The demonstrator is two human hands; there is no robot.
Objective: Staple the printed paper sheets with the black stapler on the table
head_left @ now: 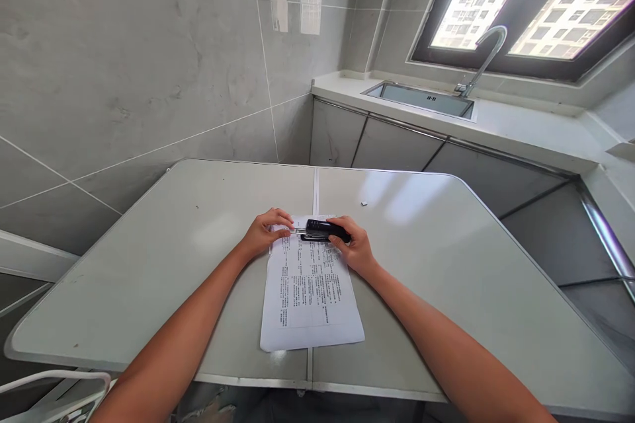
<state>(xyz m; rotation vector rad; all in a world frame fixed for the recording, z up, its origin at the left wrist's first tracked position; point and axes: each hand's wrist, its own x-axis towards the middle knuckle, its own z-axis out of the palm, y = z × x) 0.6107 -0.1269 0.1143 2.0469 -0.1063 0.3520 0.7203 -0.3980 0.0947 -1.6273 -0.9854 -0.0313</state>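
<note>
Evidently steadied stapler [320, 228]: held crosswise over the far end of the paper [312, 294], mid-frame, presumably so its metal end [299, 230] can be reached.
Right hand [360, 248]: wrapped around the stapler's black body.
Left hand [262, 232]: brought up to the metal end; whether it is pinched cannot be told.
Paper: laid short of the counter's [446, 244] near edge.
Room: elbow space is given at frame left and right.

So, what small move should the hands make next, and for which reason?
Perhaps the left hand should push the metal part inward: it juts from the black stapler, that hand is right at it, and the right hand grips the other end.
</note>
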